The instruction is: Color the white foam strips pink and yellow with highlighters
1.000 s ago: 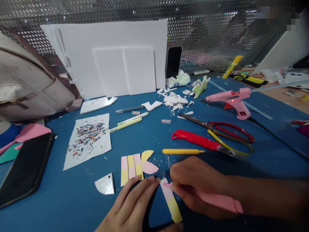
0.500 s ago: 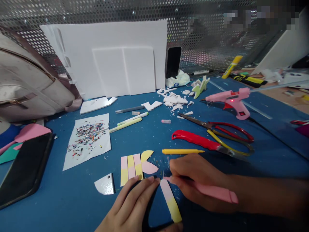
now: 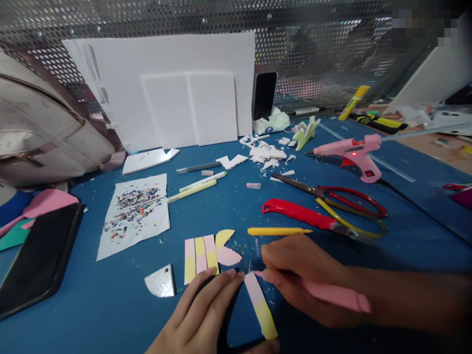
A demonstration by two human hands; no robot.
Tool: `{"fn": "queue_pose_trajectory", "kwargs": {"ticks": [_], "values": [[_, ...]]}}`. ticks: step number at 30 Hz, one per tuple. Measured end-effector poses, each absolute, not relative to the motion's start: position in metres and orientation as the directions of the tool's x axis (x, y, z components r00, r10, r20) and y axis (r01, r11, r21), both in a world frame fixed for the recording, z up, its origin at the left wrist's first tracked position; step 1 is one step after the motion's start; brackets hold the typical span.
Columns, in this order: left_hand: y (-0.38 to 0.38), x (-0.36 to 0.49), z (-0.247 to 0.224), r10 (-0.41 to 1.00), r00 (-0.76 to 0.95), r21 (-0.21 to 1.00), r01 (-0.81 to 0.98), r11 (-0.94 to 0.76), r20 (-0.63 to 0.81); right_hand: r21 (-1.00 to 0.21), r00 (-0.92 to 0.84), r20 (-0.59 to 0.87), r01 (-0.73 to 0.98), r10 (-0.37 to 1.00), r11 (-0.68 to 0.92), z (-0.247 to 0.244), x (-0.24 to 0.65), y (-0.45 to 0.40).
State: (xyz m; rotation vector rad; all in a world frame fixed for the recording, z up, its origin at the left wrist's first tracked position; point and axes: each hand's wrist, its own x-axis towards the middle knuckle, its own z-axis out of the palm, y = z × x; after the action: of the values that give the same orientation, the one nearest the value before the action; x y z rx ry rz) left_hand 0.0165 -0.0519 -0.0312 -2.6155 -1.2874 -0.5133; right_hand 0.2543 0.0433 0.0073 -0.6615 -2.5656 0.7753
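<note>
A pink marker (image 3: 332, 293) is gripped in my right hand (image 3: 298, 275), its tip at the top end of a pink-and-yellow strip (image 3: 260, 306). My left hand (image 3: 206, 309) rests with fingers stretched; a fingertip touches the strip's upper end and the thumb its lower end. Above those fingers lie several pink-and-yellow strips (image 3: 199, 255) side by side. Beside them are a yellow curved piece (image 3: 223, 237) and a pink petal-shaped piece (image 3: 229, 255). To the left lies a white quarter-round piece (image 3: 161, 282) with a dark dot. A yellow marker (image 3: 279, 231) lies just beyond my right hand.
A red-handled cutter (image 3: 300, 213), scissors (image 3: 332, 194) and a pink glue gun (image 3: 350, 150) lie right. White scraps (image 3: 267, 153) are heaped near a standing phone (image 3: 264, 96). Left are a bead-covered paper (image 3: 134, 211), another phone (image 3: 40, 255) and a bag (image 3: 47, 123). White boards (image 3: 118, 59) stand behind.
My right hand has shifted slightly right with the pink marker, drawing its tip a little off the strip's top end. My left hand and the strips stay put.
</note>
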Motion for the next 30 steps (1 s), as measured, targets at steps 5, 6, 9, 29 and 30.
{"fn": "queue_pose_trajectory", "kwargs": {"ticks": [5, 6, 9, 29, 30], "values": [[-0.052, 0.020, -0.032, 0.740, 0.548, 0.010, 0.801, -0.598, 0.390, -0.580, -0.836, 0.232, 0.291, 0.497, 0.761, 0.010, 0.254, 0.044], [-0.052, 0.020, -0.031, 0.740, 0.548, 0.009, 0.801, -0.598, 0.390, -0.584, -0.827, 0.220, 0.313, 0.517, 0.749, 0.011, 0.254, 0.044], [-0.052, 0.020, -0.031, 0.737, 0.560, -0.010, 0.799, -0.602, 0.380, -0.609, -0.830, 0.203, 0.308, 0.519, 0.731, 0.012, 0.253, 0.044], [-0.050, 0.019, -0.021, 0.720, 0.591, -0.056, 0.786, -0.616, 0.364, -0.601, -0.841, 0.199, 0.300, 0.503, 0.741, 0.006, 0.255, 0.042], [-0.049, 0.019, -0.020, 0.722, 0.588, -0.055, 0.788, -0.613, 0.365, -0.606, -0.840, 0.197, 0.300, 0.505, 0.737, 0.007, 0.255, 0.042]]}}
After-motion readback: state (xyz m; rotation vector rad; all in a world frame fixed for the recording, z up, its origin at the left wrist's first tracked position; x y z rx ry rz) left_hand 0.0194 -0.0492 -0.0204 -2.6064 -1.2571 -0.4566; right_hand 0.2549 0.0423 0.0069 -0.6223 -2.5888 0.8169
